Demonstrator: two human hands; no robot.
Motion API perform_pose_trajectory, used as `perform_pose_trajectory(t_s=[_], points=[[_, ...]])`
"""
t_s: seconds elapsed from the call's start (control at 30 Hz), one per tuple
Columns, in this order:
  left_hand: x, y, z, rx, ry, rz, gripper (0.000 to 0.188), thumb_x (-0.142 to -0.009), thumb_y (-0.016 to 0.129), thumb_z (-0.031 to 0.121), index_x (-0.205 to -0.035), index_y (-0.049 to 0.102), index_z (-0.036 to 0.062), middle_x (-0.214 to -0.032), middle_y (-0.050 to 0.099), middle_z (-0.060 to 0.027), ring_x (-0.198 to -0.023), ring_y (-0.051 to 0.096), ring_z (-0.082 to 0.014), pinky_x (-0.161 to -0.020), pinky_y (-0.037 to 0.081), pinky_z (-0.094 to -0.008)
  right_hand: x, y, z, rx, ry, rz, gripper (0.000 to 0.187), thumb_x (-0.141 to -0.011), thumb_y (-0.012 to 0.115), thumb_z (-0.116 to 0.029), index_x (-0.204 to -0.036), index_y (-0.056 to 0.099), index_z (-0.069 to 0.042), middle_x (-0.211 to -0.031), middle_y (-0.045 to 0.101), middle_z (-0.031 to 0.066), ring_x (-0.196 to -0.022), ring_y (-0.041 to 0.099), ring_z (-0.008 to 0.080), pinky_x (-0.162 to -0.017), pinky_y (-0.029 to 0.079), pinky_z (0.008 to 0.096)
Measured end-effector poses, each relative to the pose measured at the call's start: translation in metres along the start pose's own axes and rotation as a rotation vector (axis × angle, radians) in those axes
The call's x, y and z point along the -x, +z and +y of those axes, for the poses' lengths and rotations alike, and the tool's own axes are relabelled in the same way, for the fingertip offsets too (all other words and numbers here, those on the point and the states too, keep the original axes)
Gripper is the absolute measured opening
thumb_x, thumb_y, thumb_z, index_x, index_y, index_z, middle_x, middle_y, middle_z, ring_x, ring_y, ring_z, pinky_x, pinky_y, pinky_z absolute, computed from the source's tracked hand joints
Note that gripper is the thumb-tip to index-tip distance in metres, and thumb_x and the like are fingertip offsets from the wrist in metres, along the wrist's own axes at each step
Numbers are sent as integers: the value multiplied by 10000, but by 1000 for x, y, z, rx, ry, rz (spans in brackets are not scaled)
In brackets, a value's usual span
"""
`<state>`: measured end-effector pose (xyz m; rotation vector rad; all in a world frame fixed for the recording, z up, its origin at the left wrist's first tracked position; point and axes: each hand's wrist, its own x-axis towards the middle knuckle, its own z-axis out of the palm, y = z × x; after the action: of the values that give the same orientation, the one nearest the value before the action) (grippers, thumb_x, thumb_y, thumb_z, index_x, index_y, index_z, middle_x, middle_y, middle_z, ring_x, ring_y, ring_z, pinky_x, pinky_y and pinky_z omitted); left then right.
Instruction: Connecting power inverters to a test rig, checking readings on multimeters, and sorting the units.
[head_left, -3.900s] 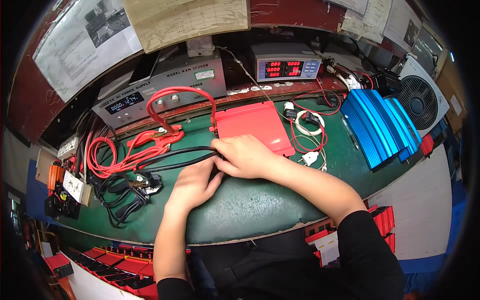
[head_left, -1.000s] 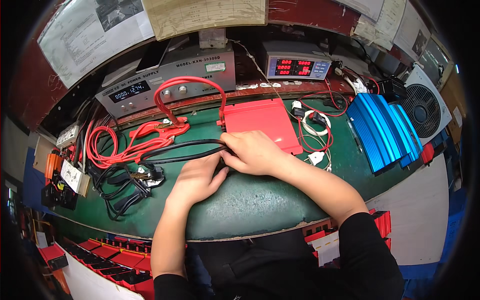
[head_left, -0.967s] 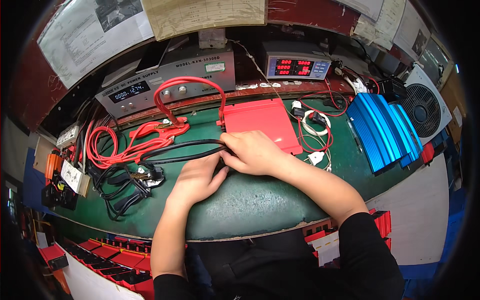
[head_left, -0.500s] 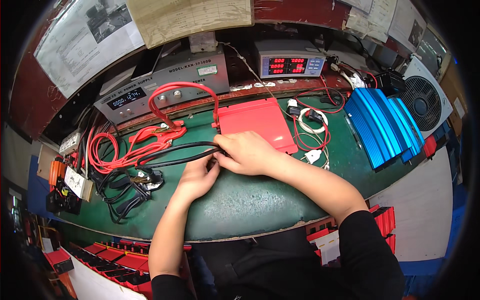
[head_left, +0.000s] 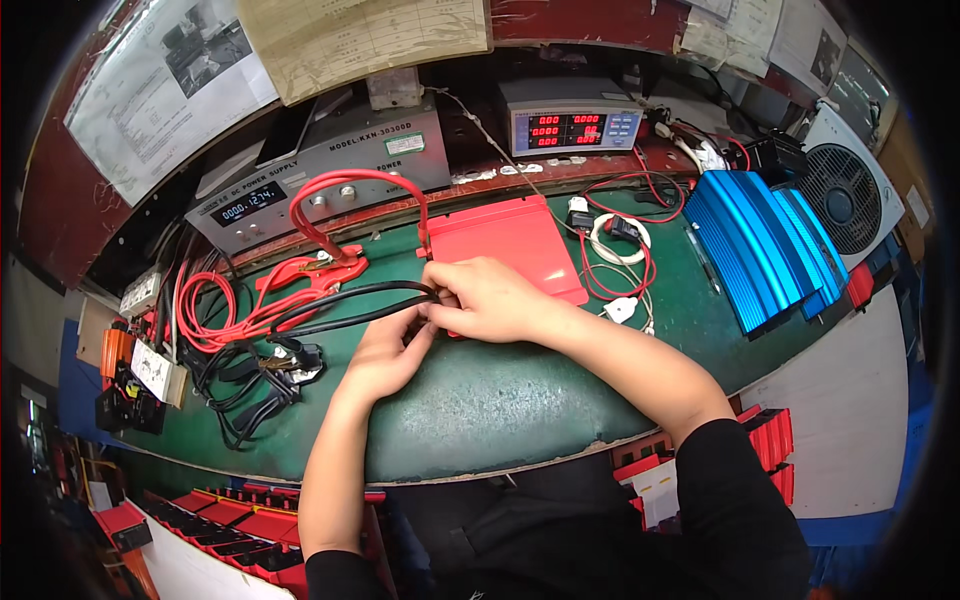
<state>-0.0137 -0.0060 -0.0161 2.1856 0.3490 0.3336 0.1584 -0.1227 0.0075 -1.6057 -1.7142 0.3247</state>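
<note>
A flat red metal-cased box [head_left: 510,240] lies at the middle of the green bench. Two black cable lengths [head_left: 375,288] run in from the left to its near left corner. My right hand [head_left: 490,298] is closed in a pinch around the cable ends there. Below it, my left hand [head_left: 388,350] is closed too, thumb and fingers meeting at the same cable ends. The connection is hidden behind the fingers. A thick red cable [head_left: 360,177] arches from the box's far left corner to a red clamp [head_left: 325,265]. Black clamps [head_left: 290,365] lie left of my left hand.
A grey power supply [head_left: 330,170] and a meter with red digits [head_left: 575,130] stand at the back. Right of the box are a white plug [head_left: 620,310], loose wires and blue finned cases [head_left: 755,250]. A fan [head_left: 850,195] stands far right. Red cases [head_left: 230,520] sit below the bench edge.
The whole view has shifted slightly. Both hands stay at the box's near left corner, closed on the black cable ends, with only small finger movement.
</note>
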Motion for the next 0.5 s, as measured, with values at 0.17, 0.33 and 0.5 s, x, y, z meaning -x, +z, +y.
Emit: perform_pose_trajectory(t_s=[0.17, 0.33, 0.5], points=[[0, -4, 4, -31, -17, -45, 202, -923, 631, 151, -1080, 602, 28, -826, 615, -86, -721, 590, -188, -672, 482, -323, -2, -1, 0, -137, 60, -22, 244, -877, 675, -265, -897, 582, -40, -607, 584, 87, -544, 597, 235, -514, 431, 371], [0, -6, 12, -123, -61, -14, 203, -926, 621, 162, -1076, 602, 28, -876, 628, -123, -820, 663, -234, -717, 503, -356, -2, -2, 0, -134, 35, -11, 225, -882, 664, -248, -896, 581, -40, -604, 581, 82, -545, 593, 230, -515, 428, 369], [-2, -5, -8, -145, 48, -62, 241, -941, 596, 162, -1144, 571, 35, -912, 628, -128, -854, 633, -252, -759, 489, -352, -3, 0, 2, -96, -13, 14, 214, -879, 657, -237, -899, 579, -39, -602, 577, 79, -542, 589, 232, -516, 427, 376]])
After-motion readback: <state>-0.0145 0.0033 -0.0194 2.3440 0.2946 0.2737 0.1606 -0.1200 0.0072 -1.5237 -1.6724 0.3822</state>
